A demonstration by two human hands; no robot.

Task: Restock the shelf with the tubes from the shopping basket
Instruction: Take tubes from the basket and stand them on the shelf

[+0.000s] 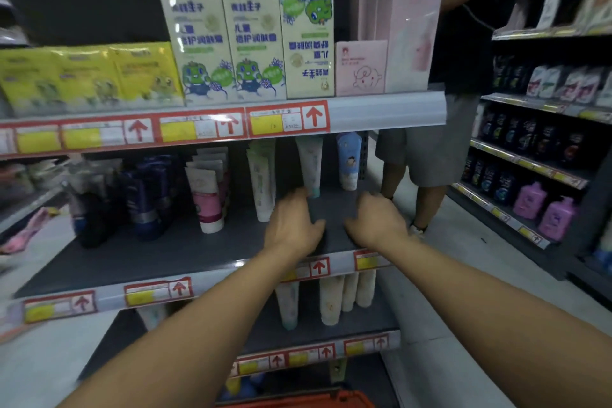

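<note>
left hand: fingers relaxed, empty, near teal-capped tube
right hand: fingers loose, apparently empty
tubes: upright on middle shelf
handling: light, soft, tippy; grip mid-body
shopping basket: below, contents hidden

Dim, soft focus, bowed edges

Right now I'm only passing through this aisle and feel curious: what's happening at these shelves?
A person is restocking tubes on the middle shelf. Both arms reach in over its front edge: the left hand is beside a pale tube with a teal cap, though contact is unclear, and the right hand is over the bare shelf, seemingly empty. A blue-topped tube stands at the back right. The orange basket sits below. Someone else stands at the shelf's end.
</note>
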